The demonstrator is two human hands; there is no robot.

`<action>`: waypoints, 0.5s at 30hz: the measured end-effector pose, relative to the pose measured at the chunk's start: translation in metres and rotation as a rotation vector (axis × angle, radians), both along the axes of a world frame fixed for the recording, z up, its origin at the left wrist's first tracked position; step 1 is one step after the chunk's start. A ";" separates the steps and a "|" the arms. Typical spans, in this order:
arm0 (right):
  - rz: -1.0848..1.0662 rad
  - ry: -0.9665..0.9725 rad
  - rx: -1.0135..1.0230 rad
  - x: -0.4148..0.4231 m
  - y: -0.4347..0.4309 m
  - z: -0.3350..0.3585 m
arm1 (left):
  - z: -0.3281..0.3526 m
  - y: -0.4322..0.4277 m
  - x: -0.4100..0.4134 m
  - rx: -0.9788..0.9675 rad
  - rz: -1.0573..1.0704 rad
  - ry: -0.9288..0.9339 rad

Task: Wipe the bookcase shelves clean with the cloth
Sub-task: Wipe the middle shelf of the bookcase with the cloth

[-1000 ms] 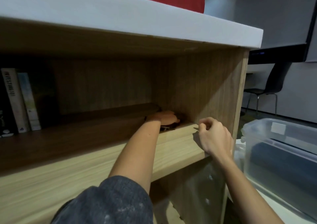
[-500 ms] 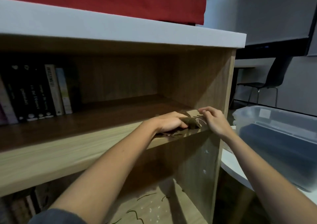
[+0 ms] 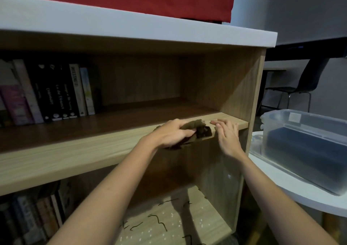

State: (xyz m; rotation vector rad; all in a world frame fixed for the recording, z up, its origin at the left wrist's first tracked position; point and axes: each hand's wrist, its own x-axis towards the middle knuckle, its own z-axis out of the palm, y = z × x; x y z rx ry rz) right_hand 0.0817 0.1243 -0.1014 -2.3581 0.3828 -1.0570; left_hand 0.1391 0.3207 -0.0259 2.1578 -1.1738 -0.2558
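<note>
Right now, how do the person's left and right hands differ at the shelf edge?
The left hand grips the brown cloth; the right hand holds nothing. The left hand's fingers curl over the cloth; the right hand's lie fairly straight. Both are at the front edge of the shelf.

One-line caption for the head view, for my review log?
Left hand holds a dark cloth on the shelf front edge; right hand rests open beside it.

Matt wood-grain shelf, crumpled cloth
</note>
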 end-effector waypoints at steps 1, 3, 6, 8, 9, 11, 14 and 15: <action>0.006 0.013 0.009 0.000 0.000 0.001 | 0.001 0.013 -0.003 -0.004 -0.028 0.067; 0.012 0.060 0.058 0.001 -0.003 0.005 | 0.005 0.035 -0.010 -0.030 -0.065 0.085; 0.115 0.090 0.284 -0.009 -0.001 0.023 | 0.019 0.043 -0.009 -0.411 0.013 -0.040; 0.171 0.007 0.368 -0.019 0.007 0.043 | 0.036 0.035 0.003 -0.511 0.100 -0.221; 0.179 -0.040 0.359 -0.022 0.011 0.055 | 0.043 0.029 0.011 -0.443 0.124 -0.313; 0.184 -0.111 0.347 -0.025 0.022 0.074 | 0.047 0.017 0.020 -0.139 0.079 -0.346; 0.209 0.013 0.277 -0.013 0.044 0.085 | 0.032 0.019 0.014 0.234 -0.036 -0.152; 0.213 0.102 0.222 -0.007 0.052 0.084 | 0.025 0.027 0.014 0.234 -0.020 -0.127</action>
